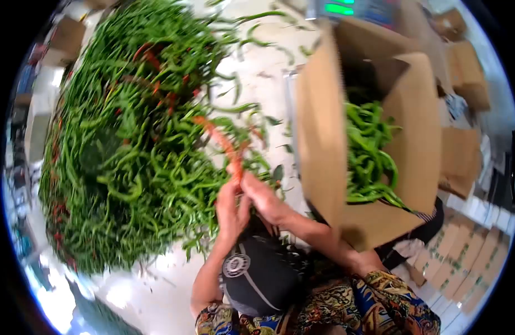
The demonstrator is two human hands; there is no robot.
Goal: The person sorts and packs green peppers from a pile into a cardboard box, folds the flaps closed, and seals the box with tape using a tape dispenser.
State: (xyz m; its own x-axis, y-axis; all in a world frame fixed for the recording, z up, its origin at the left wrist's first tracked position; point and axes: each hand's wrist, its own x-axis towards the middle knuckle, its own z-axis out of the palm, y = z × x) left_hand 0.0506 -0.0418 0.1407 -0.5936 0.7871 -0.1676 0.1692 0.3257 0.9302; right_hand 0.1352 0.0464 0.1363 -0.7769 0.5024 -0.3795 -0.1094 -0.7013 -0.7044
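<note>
A large heap of long green peppers, with some red ones among them, covers the left and middle. At the heap's right edge my left hand and my right hand meet, their fingers closed on a long orange-red pepper. The pepper points up and to the left, over the heap. To the right stands an open cardboard box with green peppers inside.
A scale with a green lit display is behind the box. Loose peppers lie on the pale surface. Flattened cartons are at the lower right, more boxes at the far right.
</note>
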